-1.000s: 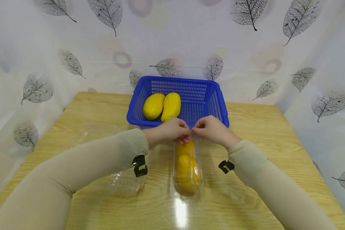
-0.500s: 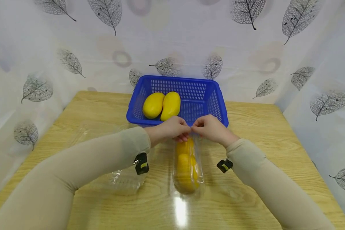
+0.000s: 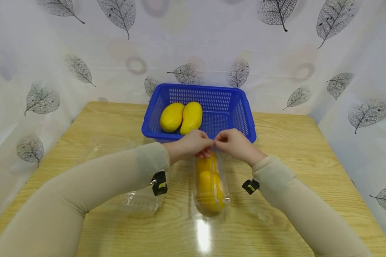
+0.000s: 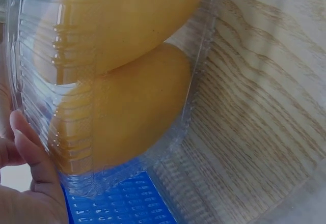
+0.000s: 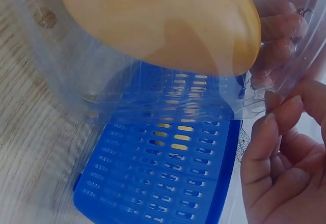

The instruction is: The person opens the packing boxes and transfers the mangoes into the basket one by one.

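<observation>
A long clear plastic clamshell box (image 3: 226, 198) stands on the table in front of me with yellow-orange mangoes (image 3: 209, 192) inside. Through its ribbed wall the left wrist view shows two of them, an upper mango (image 4: 122, 25) and a lower mango (image 4: 122, 117). My left hand (image 3: 194, 143) and right hand (image 3: 234, 144) meet at the box's far end. Thumb and fingers of each pinch the rim there, fingertips nearly together. The right wrist view has the right hand (image 5: 285, 152) gripping the corner of the clear edge, with left fingers showing behind the plastic.
Just beyond my hands is a blue plastic basket (image 3: 249, 123). Two yellow mangoes (image 3: 181, 117) lie in its left half. Another clear plastic container (image 3: 138, 205) lies on the wooden table (image 3: 276, 228), partly hidden under my left forearm. A leaf-patterned curtain (image 3: 206, 39) encloses the table.
The near end of the box has turned slightly, its right corner shifting a little right. Both hands keep their pinch at the far end, almost in the same place.
</observation>
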`<state>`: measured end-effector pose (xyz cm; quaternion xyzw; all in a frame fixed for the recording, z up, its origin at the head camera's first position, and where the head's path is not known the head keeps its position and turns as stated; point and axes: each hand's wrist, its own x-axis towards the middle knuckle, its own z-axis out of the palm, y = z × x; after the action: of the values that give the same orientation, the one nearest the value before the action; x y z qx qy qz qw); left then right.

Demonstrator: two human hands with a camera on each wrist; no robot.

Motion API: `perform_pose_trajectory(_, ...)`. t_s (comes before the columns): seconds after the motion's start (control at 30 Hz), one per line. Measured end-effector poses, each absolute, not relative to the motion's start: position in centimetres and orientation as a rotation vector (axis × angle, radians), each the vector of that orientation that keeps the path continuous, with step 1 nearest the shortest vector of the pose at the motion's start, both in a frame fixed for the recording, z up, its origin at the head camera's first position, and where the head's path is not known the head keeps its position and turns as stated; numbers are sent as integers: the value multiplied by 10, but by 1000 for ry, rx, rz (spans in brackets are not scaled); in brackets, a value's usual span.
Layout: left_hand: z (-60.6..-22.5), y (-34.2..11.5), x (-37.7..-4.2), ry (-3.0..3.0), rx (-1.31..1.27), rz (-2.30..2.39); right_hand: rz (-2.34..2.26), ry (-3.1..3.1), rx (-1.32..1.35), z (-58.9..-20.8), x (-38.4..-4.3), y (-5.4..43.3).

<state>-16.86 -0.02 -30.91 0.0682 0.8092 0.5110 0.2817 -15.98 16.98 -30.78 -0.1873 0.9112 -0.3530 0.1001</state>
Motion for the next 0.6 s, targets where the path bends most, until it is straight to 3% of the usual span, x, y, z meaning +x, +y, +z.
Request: perform_pose_trajectory(0.6, -312, -2, -162, 2229, 204, 1354, -1106, 2643, -610, -310, -158, 166)
